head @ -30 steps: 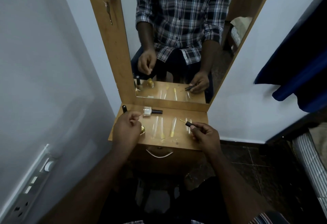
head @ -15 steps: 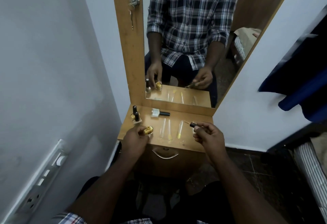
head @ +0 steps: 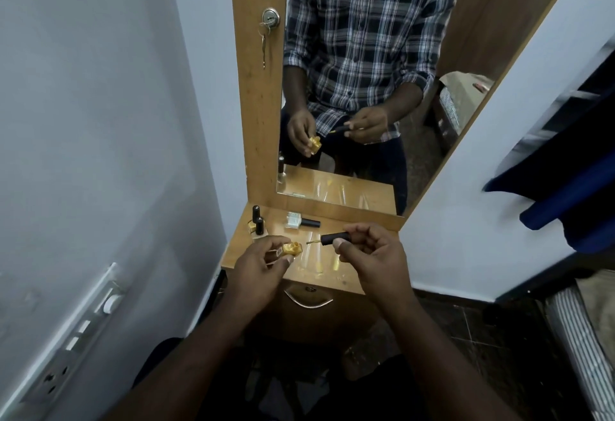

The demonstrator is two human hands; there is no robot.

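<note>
White walls flank a narrow wooden desk (head: 364,221) with a tall mirror (head: 359,167) fixed along its back edge.

Left hand (head: 263,264): thumb and fingers pinch a small gold bottle (head: 292,249). It is held in the air in front of the mirror, above the part of the desk farthest from it. The neck appears turned sideways toward the brush, probably to give a straight entry.

Right hand (head: 372,254): fingertips pinch the black cap (head: 336,238) of the brush. The brush tip (head: 312,242) is level with the bottle neck, just beside it and not touching. This low pinch grip likely serves fine aiming, either to reload the brush or to close the bottle.

Two capped bottles (head: 258,225) stand upright at the mirror's lower left corner, out of the working path. A clear bottle (head: 301,221) lies on its side just in front of the mirror's lower edge and may roll if bumped. Clear strips (head: 319,266) with yellow dabs lie flat side by side farther from the mirror, below the hands, probably as test pieces.
</note>
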